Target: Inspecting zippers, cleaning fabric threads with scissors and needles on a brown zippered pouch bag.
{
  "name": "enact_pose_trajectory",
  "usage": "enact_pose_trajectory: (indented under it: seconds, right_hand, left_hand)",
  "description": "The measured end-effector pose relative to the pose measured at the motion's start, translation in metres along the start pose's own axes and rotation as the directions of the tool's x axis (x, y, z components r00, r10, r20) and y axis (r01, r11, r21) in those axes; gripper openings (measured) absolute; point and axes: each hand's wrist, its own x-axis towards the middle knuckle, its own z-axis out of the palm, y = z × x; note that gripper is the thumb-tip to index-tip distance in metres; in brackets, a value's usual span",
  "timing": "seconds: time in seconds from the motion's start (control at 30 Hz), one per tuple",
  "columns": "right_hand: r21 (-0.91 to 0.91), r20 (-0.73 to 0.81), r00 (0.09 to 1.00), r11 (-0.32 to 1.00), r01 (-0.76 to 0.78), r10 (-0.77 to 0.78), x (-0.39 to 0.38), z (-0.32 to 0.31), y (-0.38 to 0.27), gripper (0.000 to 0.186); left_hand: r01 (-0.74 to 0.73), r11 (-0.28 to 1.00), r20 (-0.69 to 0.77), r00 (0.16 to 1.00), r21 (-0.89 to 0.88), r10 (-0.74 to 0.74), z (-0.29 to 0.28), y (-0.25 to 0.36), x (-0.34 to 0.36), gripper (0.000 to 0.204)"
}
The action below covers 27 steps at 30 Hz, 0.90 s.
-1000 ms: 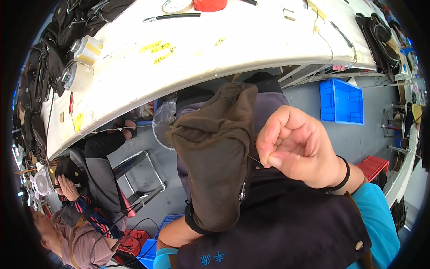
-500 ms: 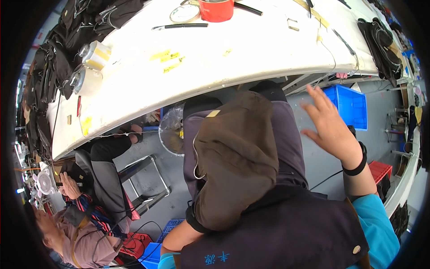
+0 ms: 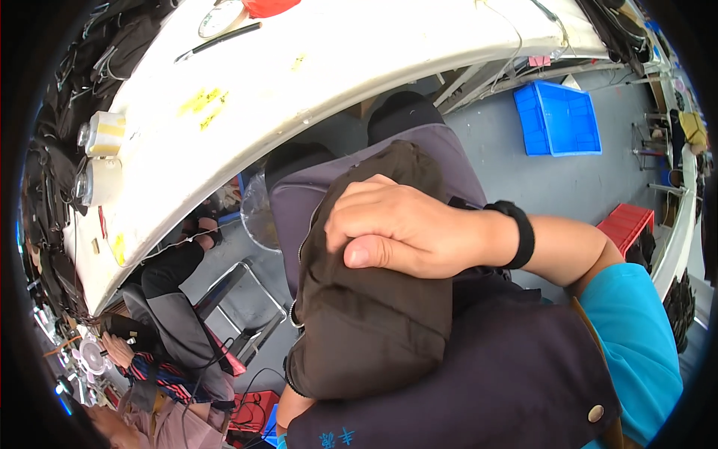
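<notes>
A dark brown cloth bag (image 3: 366, 329) with a zipper along its left edge lies across my lap. My right hand (image 3: 396, 228) rests on the upper part of the bag, fingers curled over and gripping the fabric, thumb laid along the top. Of my left arm only a bit of forearm (image 3: 295, 408) shows at the bag's lower left; the hand is hidden by the bag, apparently inside it, so its fingers cannot be seen.
Ahead curves a white worktable (image 3: 247, 142) with a black pen (image 3: 217, 41) and two white containers (image 3: 101, 179). A blue crate (image 3: 561, 120) and a red crate (image 3: 624, 228) stand right. At left are a metal-framed stool (image 3: 247, 299) and a seated co-worker (image 3: 164, 419).
My right hand has come down from the raised, spread position at the right and closed on the bag. The view has shifted, and the bag's top has bunched lower.
</notes>
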Motion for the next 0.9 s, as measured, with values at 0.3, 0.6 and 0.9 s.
enact_pose_trajectory:
  seconds: [0.3, 0.6, 0.9]
  right_hand:
    - [-0.151, -0.411, 0.858, 0.951, 0.27, -0.309, -0.011, 0.041, 0.043, 0.037]
    - [-0.021, -0.375, 0.892, 0.964, 0.266, -0.254, -0.014, 0.04, 0.031, 0.039]
    - [0.087, -0.083, 0.881, 0.878, 0.472, -0.465, 0.027, 0.003, -0.012, 0.033]
  left_hand:
    - [0.111, 0.969, 0.124, 0.989, -0.221, -0.085, 0.003, -0.011, -0.014, 0.045]
    - [0.248, 0.866, 0.274, 0.952, -0.435, -0.135, 0.013, -0.027, -0.036, 0.046]
    - [0.372, 0.728, 0.43, 0.895, -0.576, -0.118, 0.031, -0.026, -0.057, 0.047]
